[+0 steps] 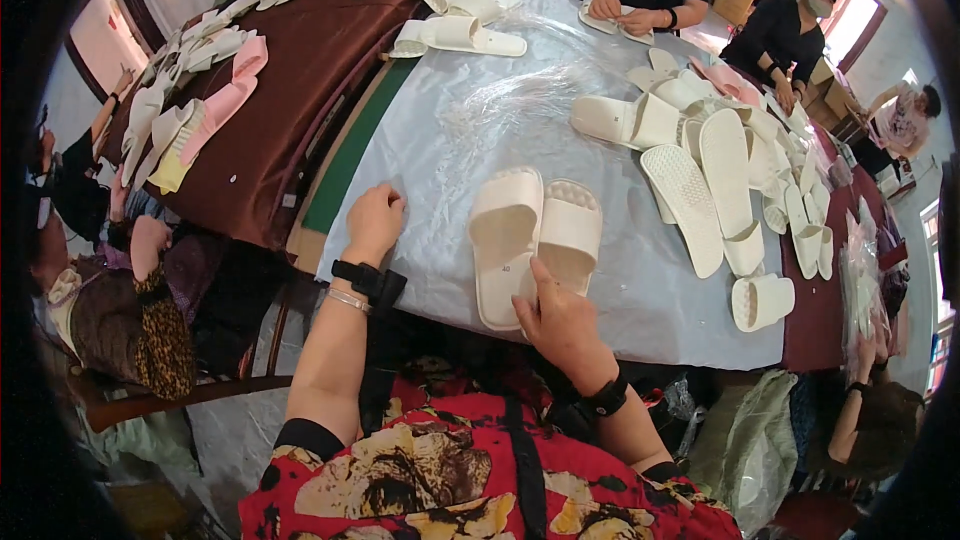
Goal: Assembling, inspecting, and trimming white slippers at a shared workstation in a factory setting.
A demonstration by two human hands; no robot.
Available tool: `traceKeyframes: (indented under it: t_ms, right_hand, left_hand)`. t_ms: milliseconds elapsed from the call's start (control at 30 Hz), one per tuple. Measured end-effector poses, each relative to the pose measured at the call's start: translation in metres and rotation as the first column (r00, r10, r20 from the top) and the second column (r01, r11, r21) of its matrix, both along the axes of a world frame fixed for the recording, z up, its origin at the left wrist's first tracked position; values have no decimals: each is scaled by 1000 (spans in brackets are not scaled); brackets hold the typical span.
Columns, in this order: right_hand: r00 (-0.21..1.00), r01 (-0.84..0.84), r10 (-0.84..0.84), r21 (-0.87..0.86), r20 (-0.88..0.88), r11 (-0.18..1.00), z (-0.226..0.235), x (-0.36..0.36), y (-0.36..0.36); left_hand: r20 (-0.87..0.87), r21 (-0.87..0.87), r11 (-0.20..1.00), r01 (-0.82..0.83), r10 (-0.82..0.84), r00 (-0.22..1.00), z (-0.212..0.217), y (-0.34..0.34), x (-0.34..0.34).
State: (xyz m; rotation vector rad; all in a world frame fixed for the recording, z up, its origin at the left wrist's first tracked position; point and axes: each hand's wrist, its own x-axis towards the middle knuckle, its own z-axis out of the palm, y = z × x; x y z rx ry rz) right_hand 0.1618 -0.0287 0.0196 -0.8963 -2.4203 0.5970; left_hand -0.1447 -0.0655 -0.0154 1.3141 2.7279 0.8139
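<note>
In front of me a pair of cream slippers lies side by side on the table, toes pointing away. The left slipper shows its smooth insole, and the right slipper has a bumpy footbed. My right hand grips the heel end of the right slipper, thumb on top; its other fingers are partly hidden. To the left of the pair, my left hand rests on the sheet in a loose fist, apart from the slippers. Nothing shows in it.
Grey plastic sheeting covers the table. A heap of cream slippers fills its right side, and crumpled clear film lies beyond the pair. More slippers lie at the far edge. Several co-workers sit or stand around, one handling slippers opposite.
</note>
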Motion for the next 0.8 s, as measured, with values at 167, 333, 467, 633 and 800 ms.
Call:
traceKeyframes:
  t_ms: [167, 333, 467, 633, 800]
  right_hand:
    - [998, -68, 68, 81, 3, 994, -7, 4, -1]
    - [994, -104, 100, 100, 46, 989, -15, 8, -3]
    - [991, -58, 53, 33, 125, 998, -12, 3, -2]
    - [989, -145, 149, 201, -5, 969, -6, 6, 3]
    - [950, -145, 198, 220, -242, 965, 20, 7, -9]
  left_hand:
    - [46, 71, 994, 86, -89, 995, 1, -8, -9]
    - [658, 440, 896, 66, -371, 656, 21, -29, 0]
    - [803, 591, 758, -275, -583, 119, 42, -39, 18]
    - [706, 708, 694, -133, -702, 94, 64, -49, 23]
    - [713, 534, 753, 385, -645, 274, 97, -62, 49]
